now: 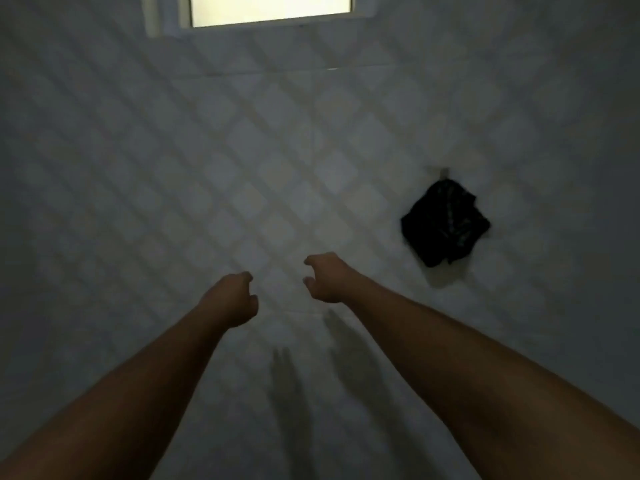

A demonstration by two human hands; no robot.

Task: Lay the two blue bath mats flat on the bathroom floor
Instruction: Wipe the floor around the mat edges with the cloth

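No blue bath mat shows in the head view. Both my bare arms stretch forward in front of a dim tiled wall. My left hand (237, 299) is curled with its fingers bent inward and holds nothing. My right hand (325, 278) is a short way to its right, with its fingers hooked and slightly apart, also holding nothing. The two hands do not touch. Faint shadows of my hands fall on the wall below them.
A dark crumpled cloth (445, 223) hangs from a small wall hook (441, 172) to the right of my right hand. A bright window (273, 8) sits at the top. The wall (138, 168) carries a diamond tile pattern. The floor is out of view.
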